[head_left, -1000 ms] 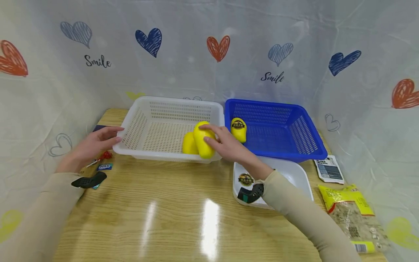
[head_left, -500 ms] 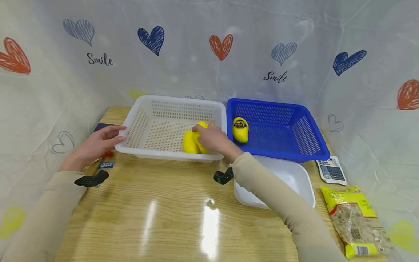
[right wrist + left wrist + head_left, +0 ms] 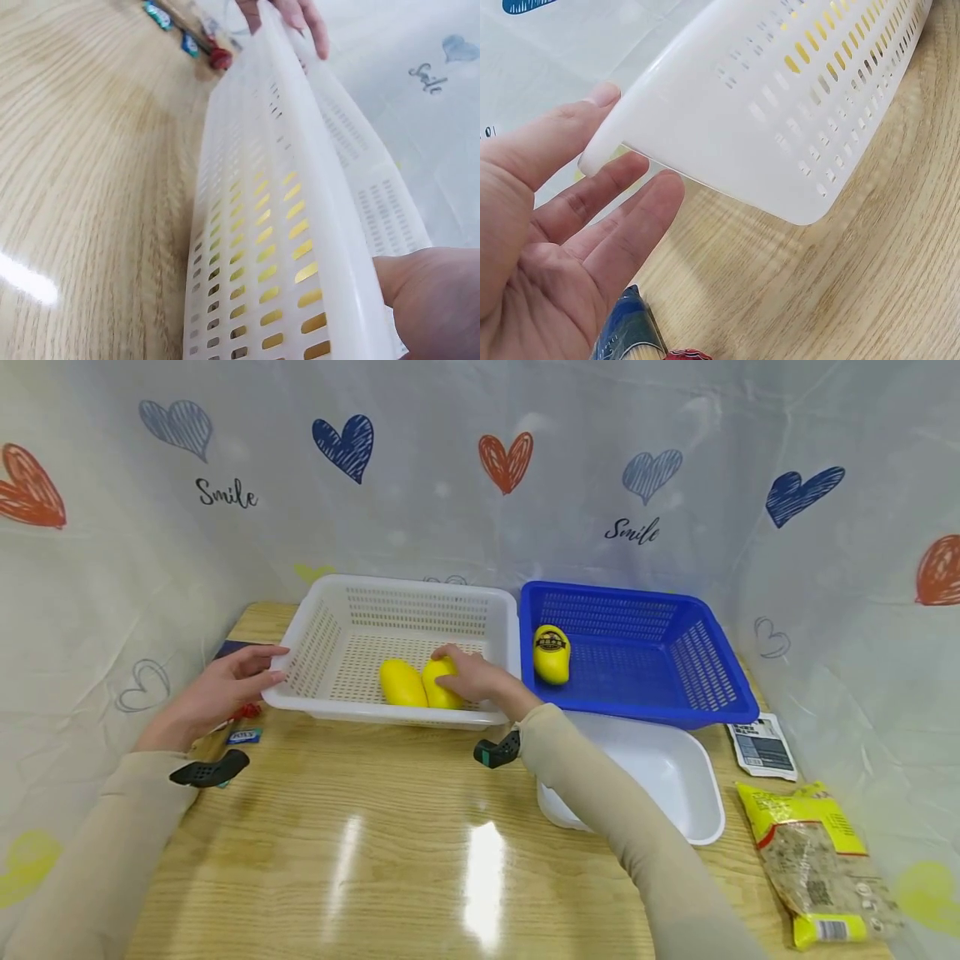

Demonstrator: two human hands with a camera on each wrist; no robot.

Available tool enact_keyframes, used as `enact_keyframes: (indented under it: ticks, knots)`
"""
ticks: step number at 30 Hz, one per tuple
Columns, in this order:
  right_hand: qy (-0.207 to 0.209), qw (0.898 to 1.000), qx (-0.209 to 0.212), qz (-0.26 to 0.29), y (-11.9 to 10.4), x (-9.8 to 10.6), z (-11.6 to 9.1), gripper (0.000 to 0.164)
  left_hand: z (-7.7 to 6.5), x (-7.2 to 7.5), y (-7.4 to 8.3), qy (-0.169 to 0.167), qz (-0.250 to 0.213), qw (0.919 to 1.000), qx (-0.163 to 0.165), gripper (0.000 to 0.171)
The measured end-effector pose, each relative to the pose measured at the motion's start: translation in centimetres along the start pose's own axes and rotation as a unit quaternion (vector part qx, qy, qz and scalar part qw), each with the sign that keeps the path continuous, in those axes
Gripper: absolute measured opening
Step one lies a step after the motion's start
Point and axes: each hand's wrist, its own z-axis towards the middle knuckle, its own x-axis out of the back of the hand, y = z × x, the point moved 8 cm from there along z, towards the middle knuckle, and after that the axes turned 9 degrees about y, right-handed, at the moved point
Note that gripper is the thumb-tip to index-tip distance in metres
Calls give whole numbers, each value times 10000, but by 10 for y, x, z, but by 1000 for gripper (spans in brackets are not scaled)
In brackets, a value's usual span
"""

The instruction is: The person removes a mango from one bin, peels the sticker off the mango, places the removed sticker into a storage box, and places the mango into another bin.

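Observation:
In the head view, two yellow mangoes lie side by side against the near wall of the white basket. My right hand grips the right mango, thumb on the near side and fingers over the top. The left mango touches it. At the basket's left end, my left hand pinches the rim, thumb on one side and fingertips under the lip. Through the wall slots in the right wrist view, yellow shows, while the right hand's fingers are hidden behind the rim.
A blue basket with one labelled mango adjoins on the right. In front of it sits a white tray, partly under my right sleeve. A yellow bag and a small packet lie far right; small wrapped items lie left.
My right hand has lowered its mango into the white basket and shifted left, and the other mango has slid left with it. My left hand stays on the rim.

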Motion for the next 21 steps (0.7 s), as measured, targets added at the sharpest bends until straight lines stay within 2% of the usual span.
enact_keyframes:
  ticks: [9, 15, 18, 21]
  knots:
    - [-95, 9999, -86, -30, 6, -5, 3, 49, 1, -1, 2, 4, 99, 9999, 73, 57]
    - [-26, 9984, 128, -550, 1, 0, -1, 53, 2, -2, 2, 2, 47, 9999, 118, 57]
    - [188, 9965, 420, -699, -7, 10, -13, 54, 1, -1, 1, 29, 90, 9999, 104, 58]
    - [515, 9952, 725, -415, -13, 22, -36, 55, 0, 1, 0, 54, 230, 9997, 76, 58]
